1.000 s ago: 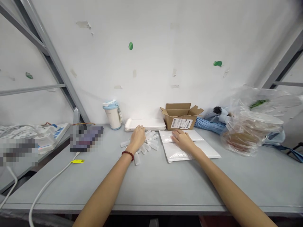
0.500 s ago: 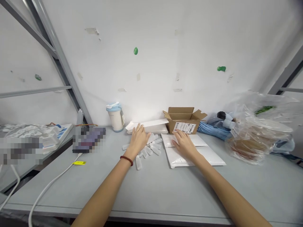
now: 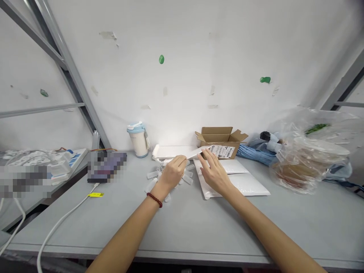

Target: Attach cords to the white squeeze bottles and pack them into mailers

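My left hand [image 3: 171, 173] pinches the near end of a thin white sheet [image 3: 196, 152] lifted off a white stack [image 3: 173, 151] by the wall. My right hand [image 3: 214, 172] reaches to the sheet's far part with fingers spread, fingertips at its edge. Under and around my left hand lie several small clear plastic vials [image 3: 187, 178]. White padded envelopes [image 3: 244, 182] lie flat beneath and right of my right hand. A red bead bracelet is on my left wrist.
An open cardboard box [image 3: 220, 142] stands behind the envelopes. A light-blue lidded cup [image 3: 138, 139] stands left of the stack. A clear plastic bag [image 3: 309, 151] and blue cloth [image 3: 253, 151] lie at right. A white cable [image 3: 65, 220] and blurred items lie left on the grey table [image 3: 182, 227].
My left hand moved from the stack's top back toward me, lifting one white sheet. My right hand rose off the envelopes and moved up to the sheet.
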Action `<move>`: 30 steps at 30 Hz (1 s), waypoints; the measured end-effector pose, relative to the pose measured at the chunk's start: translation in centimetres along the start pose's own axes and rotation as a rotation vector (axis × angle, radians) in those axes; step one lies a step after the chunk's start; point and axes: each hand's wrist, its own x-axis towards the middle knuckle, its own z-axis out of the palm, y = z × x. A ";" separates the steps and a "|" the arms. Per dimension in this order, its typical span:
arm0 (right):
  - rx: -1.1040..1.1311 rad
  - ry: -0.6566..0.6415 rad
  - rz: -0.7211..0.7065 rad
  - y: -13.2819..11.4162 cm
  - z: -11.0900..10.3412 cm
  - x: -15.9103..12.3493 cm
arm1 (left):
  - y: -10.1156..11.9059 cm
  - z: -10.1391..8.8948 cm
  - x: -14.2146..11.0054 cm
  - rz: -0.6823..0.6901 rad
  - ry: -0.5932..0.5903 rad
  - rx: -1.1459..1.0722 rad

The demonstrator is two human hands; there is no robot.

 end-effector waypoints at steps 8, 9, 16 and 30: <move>-0.106 -0.031 -0.027 0.0 -0.6 0.3 | 3.5 -0.2 0.8 0.186 -0.034 -0.064; -0.120 -0.032 -0.024 0.1 -0.7 0.3 | 3.8 -0.2 0.8 0.206 -0.030 -0.069; -0.171 -0.189 0.058 0.3 -0.7 0.2 | 3.6 -0.7 1.1 0.041 0.091 -0.211; 0.021 -0.277 0.092 -0.8 -1.4 0.3 | -3.2 -0.8 0.1 -1.213 -0.252 -1.303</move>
